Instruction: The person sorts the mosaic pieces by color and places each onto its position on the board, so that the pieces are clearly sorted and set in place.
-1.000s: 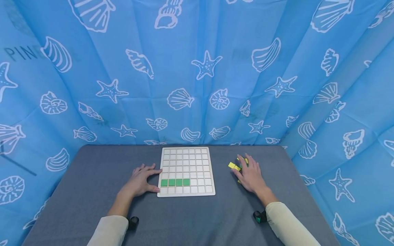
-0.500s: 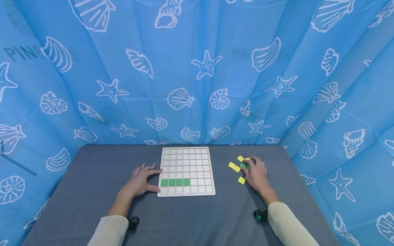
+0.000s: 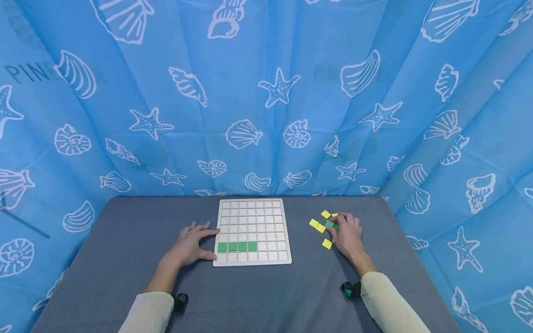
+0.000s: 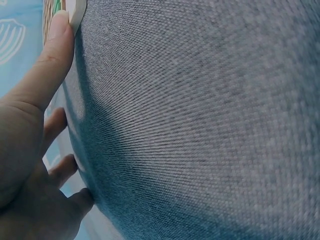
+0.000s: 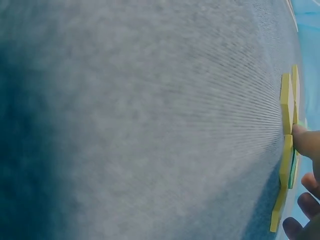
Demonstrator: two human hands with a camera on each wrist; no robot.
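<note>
In the head view, a white grid board (image 3: 253,265) lies flat, with several green tiles (image 3: 237,247) in one row near its front. My left hand (image 3: 188,245) rests at its left edge, fingers spread; index fingertip and thumb touch the rim. In the left wrist view the thumb (image 4: 52,57) presses the board's corner (image 4: 76,15). To the right of the board, my right hand (image 3: 347,233) bends over loose tiles, thumb and index finger on either side of a green tile (image 3: 329,223). Another green tile is partly hidden under the hand.
Loose yellow tiles (image 3: 320,228) lie left of the right hand, with a yellow tile (image 3: 327,243) nearer the front. The right wrist view shows yellow tiles (image 5: 286,102) edge-on. Grey cloth (image 3: 258,296) covers the table; a blue shell-patterned curtain (image 3: 266,115) surrounds it.
My right hand has drawn back and to the right from above the tiles, uncovering yellow ones, and its fingers have closed in around a green tile. The left hand and board stay still.
</note>
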